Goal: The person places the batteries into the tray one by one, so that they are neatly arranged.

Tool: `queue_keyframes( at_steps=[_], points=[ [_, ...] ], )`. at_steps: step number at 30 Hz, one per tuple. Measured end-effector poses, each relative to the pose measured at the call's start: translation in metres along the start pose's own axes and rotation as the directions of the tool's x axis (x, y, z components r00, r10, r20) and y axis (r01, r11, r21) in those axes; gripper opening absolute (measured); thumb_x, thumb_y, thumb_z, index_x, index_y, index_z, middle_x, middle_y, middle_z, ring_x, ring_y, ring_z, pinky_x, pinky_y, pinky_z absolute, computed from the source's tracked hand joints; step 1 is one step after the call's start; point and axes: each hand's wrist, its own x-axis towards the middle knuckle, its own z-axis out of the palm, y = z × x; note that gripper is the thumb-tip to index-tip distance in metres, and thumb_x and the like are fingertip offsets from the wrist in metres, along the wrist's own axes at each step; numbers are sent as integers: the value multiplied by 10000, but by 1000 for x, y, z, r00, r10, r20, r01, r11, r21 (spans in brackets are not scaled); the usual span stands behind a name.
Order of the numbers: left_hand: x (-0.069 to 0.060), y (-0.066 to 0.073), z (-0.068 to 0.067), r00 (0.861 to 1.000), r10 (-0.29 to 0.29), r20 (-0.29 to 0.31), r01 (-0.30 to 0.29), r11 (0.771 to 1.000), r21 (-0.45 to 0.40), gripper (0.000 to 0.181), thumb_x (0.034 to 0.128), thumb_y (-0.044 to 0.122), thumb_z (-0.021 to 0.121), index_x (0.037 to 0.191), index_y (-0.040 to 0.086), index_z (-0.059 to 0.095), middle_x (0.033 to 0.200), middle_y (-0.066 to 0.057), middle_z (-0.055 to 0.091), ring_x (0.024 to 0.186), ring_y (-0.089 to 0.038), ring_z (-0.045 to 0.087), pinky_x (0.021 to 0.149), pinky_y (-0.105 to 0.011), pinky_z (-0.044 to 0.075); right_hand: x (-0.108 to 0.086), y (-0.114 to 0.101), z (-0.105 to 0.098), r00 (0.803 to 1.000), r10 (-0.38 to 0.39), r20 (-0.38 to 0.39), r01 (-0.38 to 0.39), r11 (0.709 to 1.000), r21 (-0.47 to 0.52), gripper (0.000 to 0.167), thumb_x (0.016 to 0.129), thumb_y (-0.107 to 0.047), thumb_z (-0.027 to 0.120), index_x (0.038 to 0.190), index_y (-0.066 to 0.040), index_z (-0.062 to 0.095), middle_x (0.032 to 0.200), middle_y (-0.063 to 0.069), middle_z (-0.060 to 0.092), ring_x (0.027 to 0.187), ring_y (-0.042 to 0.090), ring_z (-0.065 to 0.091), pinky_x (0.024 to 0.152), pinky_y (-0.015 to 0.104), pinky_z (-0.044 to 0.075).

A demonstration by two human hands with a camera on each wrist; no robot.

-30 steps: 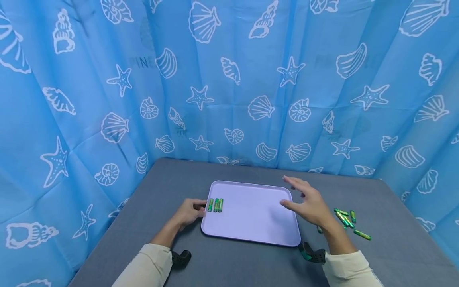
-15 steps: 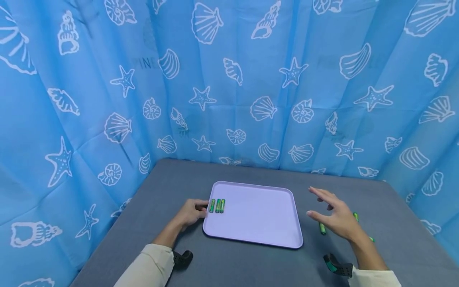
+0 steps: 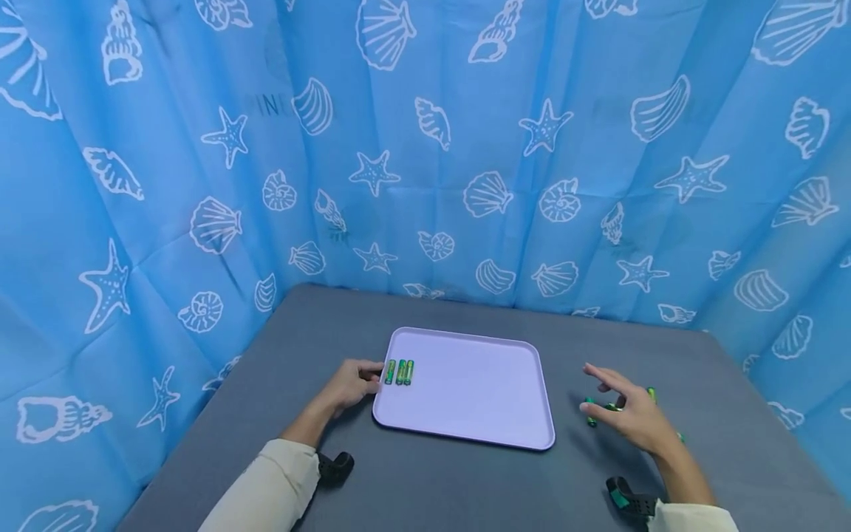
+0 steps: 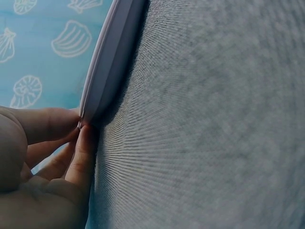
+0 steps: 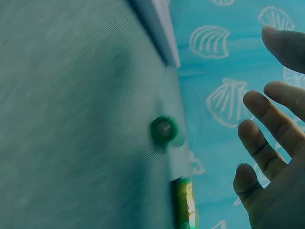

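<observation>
A pale purple tray (image 3: 472, 391) lies on the grey table, with three green batteries (image 3: 400, 372) standing side by side in a row at its left end. My left hand (image 3: 349, 386) pinches the tray's left rim; in the left wrist view, the thumb and fingertips of that hand (image 4: 52, 157) meet at the rim (image 4: 102, 67). Right of the tray, my right hand (image 3: 631, 410) hovers with fingers spread and nothing held, over loose batteries (image 3: 591, 412) that it partly hides. In the right wrist view, a battery end (image 5: 163, 130) shows left of the open hand (image 5: 276, 143).
A blue curtain (image 3: 425, 162) with white shell and starfish prints hangs behind and to the left of the grey table (image 3: 452, 488). Another battery (image 3: 651, 394) pokes out behind the right hand. Black straps with cameras sit on both wrists.
My right hand has moved from above the tray's right edge out to the right, over the loose batteries. The left hand has kept its pinch on the rim.
</observation>
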Motion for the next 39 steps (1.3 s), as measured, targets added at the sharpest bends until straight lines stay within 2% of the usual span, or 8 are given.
queue_keyframes(
  at_steps=[4,10,13,18,23,27,31,39],
  points=[
    [1,3,-1,1000,2,23,-2,1000,-4,401,835,-98,651,1233,-59,621,894,-69,633,838,-199,562,690,-300,470,-3,9,2,999,34,11,-34,999,10,630,865,-188,734,1394,32,470,1328,229,497,991,339,501,670,356,427],
    [-2,-2,-3,1000,9,23,-8,1000,-16,402,835,-122,641,1234,-90,603,891,-84,628,821,-196,558,688,-309,473,-8,20,9,993,91,74,-93,995,21,667,863,-243,738,1389,55,459,1349,289,463,1063,441,527,799,579,426],
    [-4,-4,0,1000,12,23,-11,1000,-26,397,838,-122,638,1233,-89,605,898,-85,628,824,-198,558,690,-308,474,-13,26,10,989,107,100,-111,993,29,672,859,-245,743,1384,63,459,1344,305,463,1065,455,542,839,621,399],
    [-5,-1,2,999,-8,39,9,1000,-30,403,836,-114,640,1236,-81,607,899,-81,629,832,-199,557,690,-298,472,-14,34,11,983,141,121,-142,990,-2,686,836,-253,765,1369,68,476,1327,307,481,1076,446,545,866,619,387],
    [-3,2,-2,1000,-10,18,10,1000,-23,394,839,-115,637,1230,-71,617,904,-83,628,836,-205,553,699,-306,472,-7,35,13,981,122,150,-113,991,-65,677,807,-219,787,1341,83,501,1308,310,497,1172,490,468,911,632,344],
    [-3,-1,-8,1000,-13,21,14,1000,-21,388,840,-129,630,1224,-72,620,898,-87,631,840,-205,558,705,-299,474,-4,33,20,980,98,175,-81,992,-97,610,787,-119,788,1303,90,539,1277,298,529,1184,493,456,929,619,340],
    [-2,-2,-11,1000,-11,4,11,1000,-19,383,826,-147,631,1203,-83,630,877,-81,634,835,-200,565,702,-300,479,-2,32,23,977,100,190,-78,990,-120,584,796,-130,782,1293,79,557,1272,289,537,1178,492,460,923,618,345],
    [-2,1,-3,1000,11,12,-11,1000,-21,372,827,-136,639,1194,-74,640,871,-88,635,817,-195,565,687,-301,481,-8,27,15,986,136,93,-121,981,-153,582,793,-147,786,1293,56,568,1256,272,553,1161,488,472,905,626,353]
  ],
)
